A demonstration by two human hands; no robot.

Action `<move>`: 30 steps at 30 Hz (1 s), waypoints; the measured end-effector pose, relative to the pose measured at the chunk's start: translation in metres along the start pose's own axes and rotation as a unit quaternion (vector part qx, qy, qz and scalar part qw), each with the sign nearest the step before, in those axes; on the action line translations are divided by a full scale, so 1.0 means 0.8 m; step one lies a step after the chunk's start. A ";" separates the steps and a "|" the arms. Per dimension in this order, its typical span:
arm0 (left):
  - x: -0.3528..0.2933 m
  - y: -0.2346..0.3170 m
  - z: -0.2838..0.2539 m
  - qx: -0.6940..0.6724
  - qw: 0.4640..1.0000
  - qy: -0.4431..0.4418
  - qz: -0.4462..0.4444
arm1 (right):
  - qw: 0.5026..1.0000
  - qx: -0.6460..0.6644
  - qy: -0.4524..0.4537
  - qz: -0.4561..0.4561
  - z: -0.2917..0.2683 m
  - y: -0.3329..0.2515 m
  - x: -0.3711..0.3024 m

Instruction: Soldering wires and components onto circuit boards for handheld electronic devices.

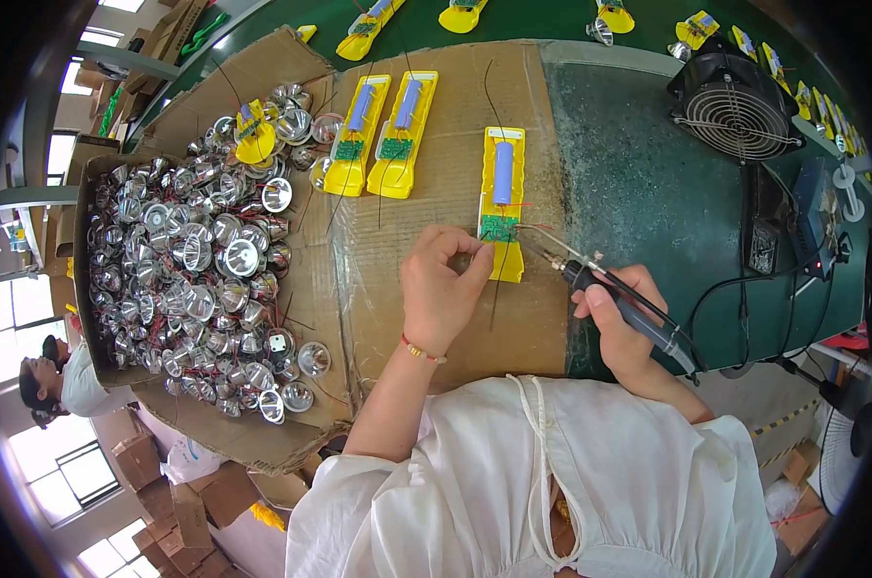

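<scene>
A yellow plastic housing (pixel 509 266) lies on the cardboard in front of me, holding a blue cylindrical battery (pixel 502 175) and a green circuit board (pixel 495 227). Thin black and red wires come off it. My left hand (pixel 440 289) is at the board's lower left edge, thumb and forefinger pinched; what they hold, if anything, is too small to make out. In my right hand (pixel 621 323) is a soldering iron (pixel 644 326), its tip pointing left at the board. Whether the tip touches the board cannot be told.
At left a cardboard box (pixel 91 260) is heaped with shiny reflector cups (pixel 195 252) on wires. Two similar yellow housings (pixel 394 173) lie beyond my left hand. A black fan (pixel 735 106) and a blue soldering station (pixel 810 226) stand at right, with cables (pixel 725 289) running across the green mat.
</scene>
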State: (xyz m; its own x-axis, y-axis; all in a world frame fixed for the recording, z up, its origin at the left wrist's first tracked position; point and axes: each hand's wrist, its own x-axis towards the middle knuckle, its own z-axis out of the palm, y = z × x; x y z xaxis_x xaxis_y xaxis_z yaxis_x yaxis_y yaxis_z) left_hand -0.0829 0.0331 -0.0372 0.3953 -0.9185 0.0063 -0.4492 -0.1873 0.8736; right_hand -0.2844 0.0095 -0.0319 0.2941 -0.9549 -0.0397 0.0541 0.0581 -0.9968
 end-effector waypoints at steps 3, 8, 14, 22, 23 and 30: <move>0.001 -0.001 0.002 0.003 1.000 0.002 0.004 | 0.999 0.004 0.019 -0.026 -0.005 -0.004 0.001; 0.002 -0.002 0.004 0.004 1.000 0.007 -0.003 | 0.999 0.017 0.029 -0.025 -0.011 0.005 0.002; 0.005 -0.001 0.005 0.037 0.999 0.029 0.021 | 0.998 0.011 0.051 -0.038 -0.020 0.009 0.006; 0.053 0.011 -0.002 0.135 0.981 -0.136 -0.027 | 0.992 0.005 0.105 -0.072 -0.056 0.027 0.019; 0.076 0.018 0.008 0.159 0.975 -0.156 0.007 | 0.991 0.008 0.114 -0.064 -0.058 0.028 0.021; 0.326 0.061 0.080 0.254 0.931 0.136 0.224 | 0.993 0.021 0.117 -0.006 -0.053 0.025 0.022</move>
State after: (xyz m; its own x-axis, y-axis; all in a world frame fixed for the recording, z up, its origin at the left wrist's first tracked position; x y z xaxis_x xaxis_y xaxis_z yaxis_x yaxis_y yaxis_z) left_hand -0.0527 -0.2376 -0.0239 0.2349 -0.8344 0.4986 -0.9113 -0.0107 0.4115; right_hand -0.3185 -0.0186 -0.0552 0.0646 -0.9967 -0.0481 0.0969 0.0543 -0.9938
